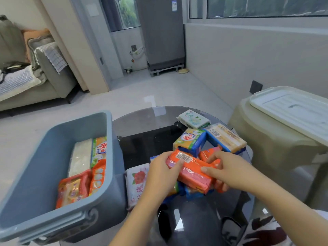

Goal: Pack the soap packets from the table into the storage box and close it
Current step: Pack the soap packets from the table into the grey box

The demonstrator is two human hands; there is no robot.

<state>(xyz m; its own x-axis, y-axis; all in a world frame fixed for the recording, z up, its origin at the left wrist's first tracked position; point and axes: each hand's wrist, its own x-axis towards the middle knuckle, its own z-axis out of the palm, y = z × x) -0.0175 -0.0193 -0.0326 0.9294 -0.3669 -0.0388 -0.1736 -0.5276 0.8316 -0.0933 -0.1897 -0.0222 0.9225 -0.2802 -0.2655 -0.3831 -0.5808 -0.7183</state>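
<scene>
An open blue-grey storage box (53, 137) stands at the left with several soap packets (85, 167) lying inside. On the round glass table (142, 121) more packets lie in a heap. Both hands grip one long orange soap packet (191, 173) above that heap: my left hand (160, 174) holds its left end, my right hand (229, 167) its right end. A white packet with a red flower (137, 181) lies by the box. A yellow-and-blue packet (190, 141), a long blue-edged packet (225, 137) and a white-green packet (194, 118) lie farther back.
A pale lid (291, 110) rests on a beige chair (273, 139) at the right. A grey sofa (35, 73) stands at the far left, a grey appliance (161, 32) by the far wall. A patterned rug (266, 231) lies at the lower right.
</scene>
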